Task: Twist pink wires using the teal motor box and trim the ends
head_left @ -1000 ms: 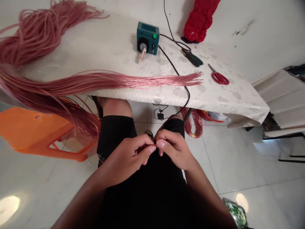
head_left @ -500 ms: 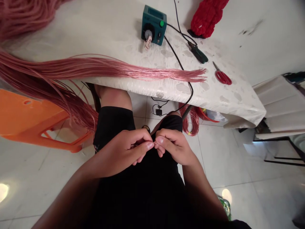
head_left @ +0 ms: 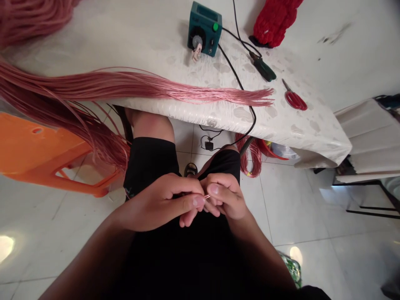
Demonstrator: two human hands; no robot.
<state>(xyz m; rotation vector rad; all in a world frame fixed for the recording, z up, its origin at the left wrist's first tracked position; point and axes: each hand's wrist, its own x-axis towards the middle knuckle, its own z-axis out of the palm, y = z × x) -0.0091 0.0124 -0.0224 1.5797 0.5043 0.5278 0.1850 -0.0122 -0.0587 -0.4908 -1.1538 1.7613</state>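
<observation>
**Pink wire end (head_left: 206, 196) pinched btw both hands, over lap**

Wire end = short bright tip poking out btw the hands, just past L thumb; rest hidden in fingers. L hand (head_left: 159, 204) & R hand (head_left: 223, 196) both closed to narrow pinch, fingertips curled in, no wide gap. Can't tell which hand bears most of the wire. L thumb (head_left: 198, 202) lies across the front, L fingers (head_left: 187, 218) reach under toward R hand. Vs 0.5 s ago: hands closer, now overlapping, where before they met only near the tips. Both sit above black shorts (head_left: 150, 164).

Beyond them, long pink wire bundle (head_left: 187, 89) lies along table (head_left: 125, 41) near edge, loose tips pointing R, other end trailing off L side past orange plastic stool (head_left: 37, 146). Toward far edge: teal control box (head_left: 204, 29) w/ dial & green button, black cable (head_left: 240, 83) running from it over near edge. R of box: green-handled pliers (head_left: 264, 70), red-handled scissors (head_left: 293, 100), red knitted item (head_left: 275, 18) at far edge. Below near edge, red wire coil (head_left: 250, 156) hangs by table leg.
</observation>
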